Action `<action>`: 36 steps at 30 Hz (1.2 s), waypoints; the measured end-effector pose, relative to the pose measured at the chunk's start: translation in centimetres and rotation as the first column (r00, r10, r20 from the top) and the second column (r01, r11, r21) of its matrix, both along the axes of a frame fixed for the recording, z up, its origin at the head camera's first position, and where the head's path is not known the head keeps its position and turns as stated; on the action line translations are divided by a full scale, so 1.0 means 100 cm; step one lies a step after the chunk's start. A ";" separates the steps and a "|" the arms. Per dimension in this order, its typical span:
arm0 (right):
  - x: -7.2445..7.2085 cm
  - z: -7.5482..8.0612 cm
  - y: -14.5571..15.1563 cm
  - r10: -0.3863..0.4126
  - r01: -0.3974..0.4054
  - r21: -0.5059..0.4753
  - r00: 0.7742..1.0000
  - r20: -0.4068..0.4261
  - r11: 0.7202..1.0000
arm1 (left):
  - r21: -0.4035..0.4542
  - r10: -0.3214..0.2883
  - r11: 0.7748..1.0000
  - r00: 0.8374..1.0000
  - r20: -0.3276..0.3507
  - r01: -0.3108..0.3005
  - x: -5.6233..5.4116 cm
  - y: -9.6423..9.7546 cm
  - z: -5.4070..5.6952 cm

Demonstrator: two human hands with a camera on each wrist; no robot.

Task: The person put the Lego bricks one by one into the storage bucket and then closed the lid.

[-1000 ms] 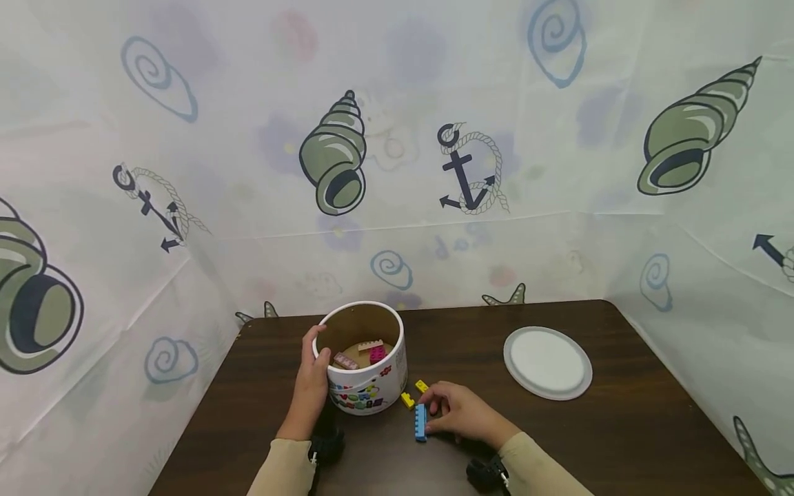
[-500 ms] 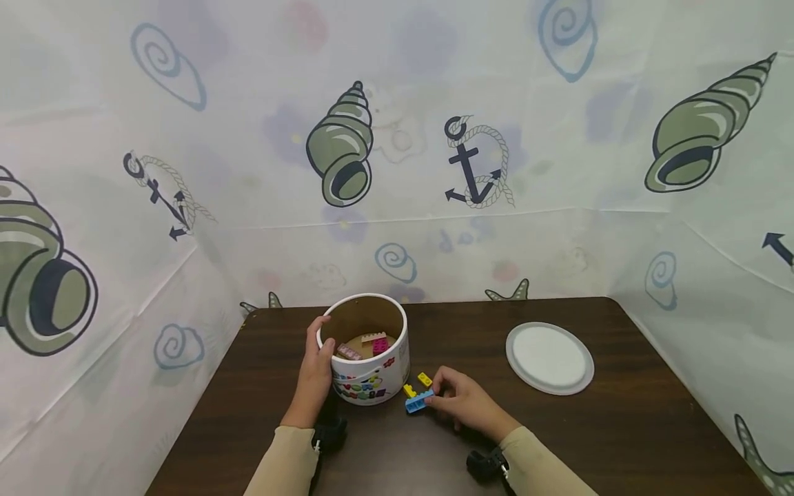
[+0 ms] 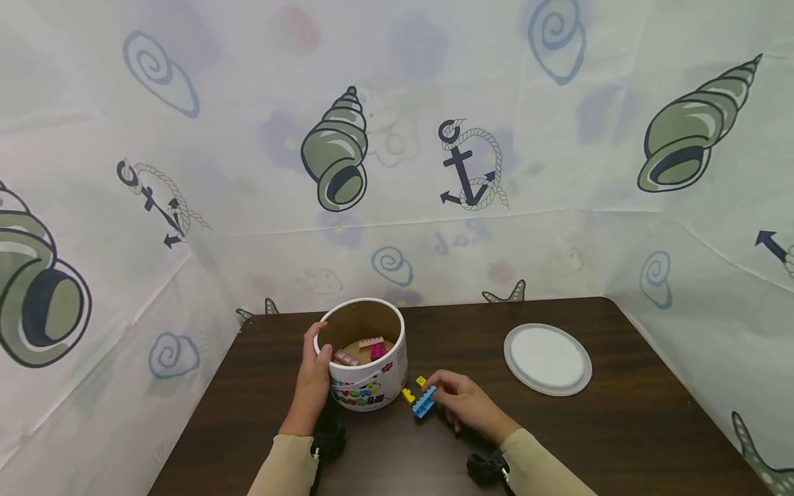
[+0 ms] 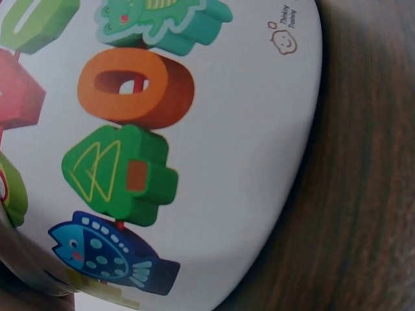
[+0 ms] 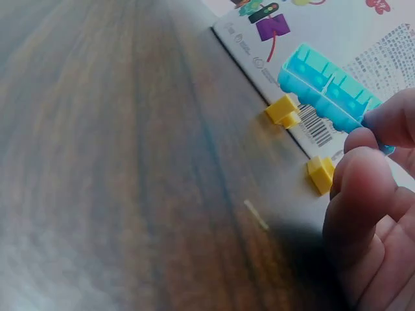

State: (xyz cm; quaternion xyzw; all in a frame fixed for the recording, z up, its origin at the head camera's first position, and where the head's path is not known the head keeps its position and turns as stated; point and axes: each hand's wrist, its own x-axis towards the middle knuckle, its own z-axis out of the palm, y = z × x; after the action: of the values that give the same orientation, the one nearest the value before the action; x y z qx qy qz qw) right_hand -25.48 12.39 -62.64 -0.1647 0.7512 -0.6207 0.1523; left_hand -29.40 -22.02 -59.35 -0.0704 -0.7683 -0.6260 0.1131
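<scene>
A white round tub [image 3: 372, 382] with printed pictures stands on the table, its open top tipped toward me. My left hand [image 3: 313, 382] grips the tub's left rim. Pink building bricks [image 3: 378, 350] lie inside it. Between thumb and fingertips my right hand [image 3: 468, 403] pinches one end of a long blue building brick [image 5: 331, 87], its hollow underside visible in the right wrist view. Two small yellow bricks, one nearer [image 5: 283, 111] and one beside it [image 5: 321, 175], lie on the table by the tub. The left wrist view shows the tub's printed wall [image 4: 240, 142], not the fingers.
A white round lid [image 3: 548, 359] lies flat on the dark brown table [image 3: 620, 427], to the right. A printed cloth [image 3: 397, 172] with shells and anchors hangs behind and at both sides of the table.
The blue brick, upright in the head view a second ago, has turned in my right fingers and now slants. My left hand stays on the tub's rim.
</scene>
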 end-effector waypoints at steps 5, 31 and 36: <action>-0.004 0.002 0.000 0.000 0.001 -0.059 1.000 0.021 0.998 | -0.004 0.010 1.000 1.000 -0.016 -0.010 -0.001 -0.003 0.002; -0.031 0.147 -0.045 -0.182 0.193 -0.388 0.981 0.064 0.901 | -0.015 0.020 1.000 1.000 -0.013 -0.020 -0.002 -0.001 -0.006; -0.032 0.157 -0.074 -0.130 0.180 -0.416 0.981 0.147 0.891 | -0.010 0.009 1.000 1.000 -0.009 -0.009 -0.001 -0.001 -0.005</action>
State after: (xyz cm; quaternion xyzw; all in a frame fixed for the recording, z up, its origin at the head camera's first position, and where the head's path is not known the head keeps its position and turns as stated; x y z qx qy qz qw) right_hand -28.68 5.01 -46.98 -0.0975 0.5976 -0.7888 0.1056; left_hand -29.54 -22.09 -59.85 -0.0702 -0.7714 -0.6212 0.1187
